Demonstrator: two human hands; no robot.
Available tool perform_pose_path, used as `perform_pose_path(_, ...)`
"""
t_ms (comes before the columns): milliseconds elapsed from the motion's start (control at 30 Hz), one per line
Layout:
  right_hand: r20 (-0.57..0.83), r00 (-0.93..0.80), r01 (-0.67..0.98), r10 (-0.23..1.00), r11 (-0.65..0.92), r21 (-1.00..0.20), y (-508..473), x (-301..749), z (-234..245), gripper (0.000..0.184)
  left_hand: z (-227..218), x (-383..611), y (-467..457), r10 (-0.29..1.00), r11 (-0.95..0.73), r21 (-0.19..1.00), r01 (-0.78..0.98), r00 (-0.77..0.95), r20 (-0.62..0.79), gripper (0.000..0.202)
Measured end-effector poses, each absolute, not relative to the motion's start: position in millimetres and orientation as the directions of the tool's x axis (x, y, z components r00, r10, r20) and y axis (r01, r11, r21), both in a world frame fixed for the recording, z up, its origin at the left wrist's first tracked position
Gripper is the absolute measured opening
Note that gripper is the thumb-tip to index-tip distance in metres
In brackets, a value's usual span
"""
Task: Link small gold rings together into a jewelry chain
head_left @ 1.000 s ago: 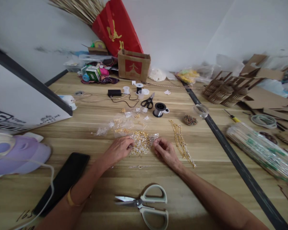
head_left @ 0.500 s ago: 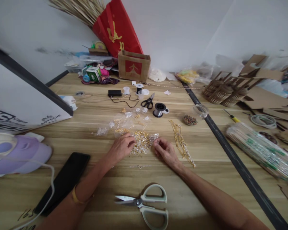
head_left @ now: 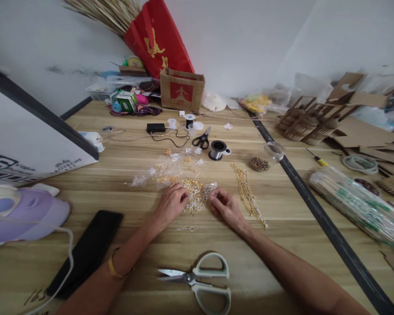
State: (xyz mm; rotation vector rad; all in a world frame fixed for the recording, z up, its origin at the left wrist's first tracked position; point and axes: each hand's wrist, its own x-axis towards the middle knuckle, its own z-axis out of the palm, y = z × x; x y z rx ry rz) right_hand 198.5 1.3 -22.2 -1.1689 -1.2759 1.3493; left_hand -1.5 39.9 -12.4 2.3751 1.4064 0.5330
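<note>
Across a wooden bench (head_left: 144, 288), cream-handled scissors (head_left: 189, 277) are lying toward the near edge. The left hand (head_left: 172, 202) and right hand (head_left: 226, 206) are flanking a gold-and-silver pile of small pieces (head_left: 194, 194) farther toward the far edge, fingers bending narrow, any grip impossible to tell. A short chain (head_left: 191, 229) is lying between pile and scissors.

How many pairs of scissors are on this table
2: white-handled scissors nearest the camera, and black-handled scissors farther back, beside the silvery spool. Others may be hidden.
</note>
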Motion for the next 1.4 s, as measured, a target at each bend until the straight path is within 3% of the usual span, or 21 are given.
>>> perform_pose_path(467,-0.037,-0.139,-0.014,0.990,-0.039,-0.999,2,199,-23,0.032,-8,-14,45,0.944,-0.245,0.772,0.587,0.327,0.050,0.011)
perform_pose_path(767,-0.036,-0.129,-0.015,0.991,-0.038,-0.999,2,198,-21,0.034,-7,-20,51,0.974,-0.063,0.937,0.343,0.224,-0.017,0.015)
perform_pose_path(900,-0.042,-0.134,-0.010,0.990,-0.043,-0.999,2,199,-22,0.033,-12,-16,49,0.974,-0.160,0.883,0.442,0.216,0.069,0.014)
perform_pose_path(1033,-0.035,-0.141,-0.003,0.989,-0.035,-0.999,2,199,-23,0.033,-14,-8,43,0.944,-0.324,0.654,0.684,0.281,0.173,0.011)
perform_pose_path(1133,-0.035,-0.140,-0.005,0.990,-0.036,-0.999,2,199,-23,0.033,-14,-5,39,0.916,-0.398,0.518,0.757,0.361,0.175,0.005)
perform_pose_path(1233,-0.033,-0.140,-0.004,0.990,-0.034,-0.999,2,199,-23,0.032,-13,-5,38,0.894,-0.444,0.494,0.748,0.407,0.188,0.009)
perform_pose_path(1400,-0.036,-0.145,-0.013,0.989,-0.038,-0.999,2,199,-24,0.032,-14,-11,44,0.901,-0.428,0.571,0.700,0.382,0.207,0.010)
